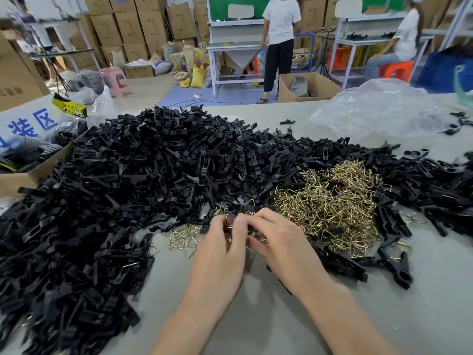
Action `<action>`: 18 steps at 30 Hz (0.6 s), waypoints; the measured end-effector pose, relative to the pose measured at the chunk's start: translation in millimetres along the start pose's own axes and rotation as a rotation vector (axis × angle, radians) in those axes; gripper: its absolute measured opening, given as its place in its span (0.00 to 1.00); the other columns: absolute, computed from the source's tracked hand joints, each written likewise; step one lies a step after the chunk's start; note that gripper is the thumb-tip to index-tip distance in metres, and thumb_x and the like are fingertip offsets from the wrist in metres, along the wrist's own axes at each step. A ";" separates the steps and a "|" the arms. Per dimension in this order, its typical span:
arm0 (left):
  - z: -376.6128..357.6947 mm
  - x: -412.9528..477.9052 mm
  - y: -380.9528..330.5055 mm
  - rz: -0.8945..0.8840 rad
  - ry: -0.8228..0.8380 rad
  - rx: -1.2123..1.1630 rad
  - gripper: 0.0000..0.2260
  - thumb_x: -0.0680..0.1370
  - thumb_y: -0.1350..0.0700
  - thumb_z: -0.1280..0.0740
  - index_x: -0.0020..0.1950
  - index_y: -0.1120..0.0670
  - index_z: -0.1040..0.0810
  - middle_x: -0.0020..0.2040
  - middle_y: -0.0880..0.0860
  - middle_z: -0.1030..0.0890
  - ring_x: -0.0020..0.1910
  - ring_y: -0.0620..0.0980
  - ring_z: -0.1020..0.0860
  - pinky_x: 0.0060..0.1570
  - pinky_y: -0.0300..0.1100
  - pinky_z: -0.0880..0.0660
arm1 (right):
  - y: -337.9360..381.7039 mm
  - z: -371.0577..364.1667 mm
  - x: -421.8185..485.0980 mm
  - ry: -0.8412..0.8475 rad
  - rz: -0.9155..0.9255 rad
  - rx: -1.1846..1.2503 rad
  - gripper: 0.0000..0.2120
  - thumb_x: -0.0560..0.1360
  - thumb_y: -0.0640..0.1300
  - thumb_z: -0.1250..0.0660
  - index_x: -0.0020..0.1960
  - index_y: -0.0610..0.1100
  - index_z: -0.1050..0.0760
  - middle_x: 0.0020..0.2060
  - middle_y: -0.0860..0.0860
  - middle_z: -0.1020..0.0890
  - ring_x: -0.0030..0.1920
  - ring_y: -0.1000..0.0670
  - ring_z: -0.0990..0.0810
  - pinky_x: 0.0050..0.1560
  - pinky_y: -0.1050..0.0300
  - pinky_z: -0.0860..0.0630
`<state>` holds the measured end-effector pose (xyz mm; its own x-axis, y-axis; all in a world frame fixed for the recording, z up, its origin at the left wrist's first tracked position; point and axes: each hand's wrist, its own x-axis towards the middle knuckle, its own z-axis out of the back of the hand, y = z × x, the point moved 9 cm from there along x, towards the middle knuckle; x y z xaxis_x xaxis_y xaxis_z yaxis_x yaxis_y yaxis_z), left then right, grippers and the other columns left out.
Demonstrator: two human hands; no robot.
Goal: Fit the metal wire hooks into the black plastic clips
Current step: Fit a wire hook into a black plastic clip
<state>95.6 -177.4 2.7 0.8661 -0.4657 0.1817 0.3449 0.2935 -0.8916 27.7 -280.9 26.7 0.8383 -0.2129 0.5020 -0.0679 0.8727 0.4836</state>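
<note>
My left hand [217, 249] and right hand [279, 242] meet at the fingertips, both pinching one black clip [231, 214], mostly hidden by my fingers. Wire hooks [327, 201] are heaped just right of them, and the clip pile [153, 175] banks left and behind on the grey table [256, 316]. Far left, a white sign [33, 124] reads "装区" in blue, and a yellow-black label [69, 107] starts "PRO", the rest unreadable.

On the table [281, 316], the clip heap [128, 175] lies left and behind, the wire hook pile [325, 201] right, before it.
</note>
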 end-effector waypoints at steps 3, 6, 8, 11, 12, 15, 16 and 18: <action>-1.4 1.9 -4.0 0.011 0.044 -0.044 0.21 0.75 0.29 0.42 0.45 0.47 0.26 0.35 0.40 0.19 0.33 0.39 0.23 0.34 0.31 0.30 | 1.5 5.9 1.5 -0.080 0.005 0.064 0.13 0.76 0.42 0.26 0.60 0.43 0.19 0.45 0.56 0.23 0.44 0.59 0.25 0.48 0.63 0.26; -4.8 1.6 -8.0 0.001 0.092 -0.085 0.25 0.74 0.28 0.42 0.42 0.49 0.27 0.29 0.41 0.25 0.27 0.38 0.30 0.29 0.30 0.32 | 4.0 13.0 2.6 -0.172 0.001 0.178 0.15 0.74 0.42 0.24 0.60 0.44 0.18 0.43 0.59 0.24 0.43 0.63 0.25 0.47 0.68 0.27; -4.8 1.5 -7.2 0.008 0.105 -0.089 0.27 0.73 0.27 0.44 0.42 0.50 0.26 0.30 0.42 0.26 0.28 0.39 0.30 0.28 0.32 0.32 | 4.5 12.6 3.4 -0.168 -0.007 0.209 0.13 0.74 0.42 0.25 0.59 0.44 0.17 0.42 0.57 0.23 0.42 0.59 0.24 0.46 0.64 0.26; -6.5 2.8 -7.3 -0.013 0.164 -0.083 0.29 0.74 0.24 0.47 0.42 0.48 0.24 0.33 0.43 0.25 0.33 0.45 0.27 0.36 0.41 0.28 | 2.4 10.2 4.2 -0.146 -0.033 0.226 0.10 0.75 0.43 0.25 0.55 0.43 0.16 0.40 0.56 0.23 0.40 0.55 0.24 0.44 0.58 0.26; -6.8 2.8 -9.7 -0.029 0.184 -0.095 0.28 0.74 0.24 0.48 0.42 0.46 0.24 0.33 0.42 0.25 0.33 0.44 0.28 0.35 0.40 0.29 | 2.9 9.8 4.1 -0.145 -0.038 0.233 0.10 0.75 0.43 0.26 0.55 0.43 0.16 0.40 0.55 0.23 0.40 0.54 0.24 0.43 0.57 0.26; -7.3 1.6 -13.6 -0.047 0.209 -0.137 0.26 0.75 0.25 0.46 0.42 0.45 0.23 0.32 0.41 0.28 0.33 0.42 0.31 0.35 0.40 0.32 | 5.5 9.7 4.0 -0.143 -0.049 0.248 0.12 0.76 0.46 0.28 0.58 0.44 0.16 0.41 0.55 0.22 0.41 0.54 0.23 0.44 0.57 0.25; -7.9 1.4 -13.1 -0.043 0.209 -0.142 0.26 0.76 0.26 0.46 0.42 0.47 0.23 0.32 0.43 0.28 0.34 0.43 0.31 0.36 0.44 0.31 | 5.5 9.2 4.0 -0.136 -0.055 0.254 0.12 0.76 0.46 0.28 0.59 0.45 0.16 0.41 0.55 0.22 0.41 0.54 0.22 0.44 0.58 0.25; -9.2 2.4 -11.8 -0.016 0.218 -0.184 0.26 0.76 0.29 0.44 0.40 0.50 0.22 0.32 0.45 0.26 0.33 0.46 0.29 0.36 0.49 0.30 | 4.9 7.5 4.5 -0.120 -0.070 0.276 0.13 0.78 0.44 0.28 0.62 0.48 0.17 0.41 0.58 0.24 0.42 0.55 0.23 0.45 0.62 0.25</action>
<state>90.2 -189.6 9.9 0.7561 -0.6433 0.1204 0.2687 0.1374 -0.9534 27.0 -280.9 36.7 0.7776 -0.3329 0.5335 -0.1706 0.7049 0.6885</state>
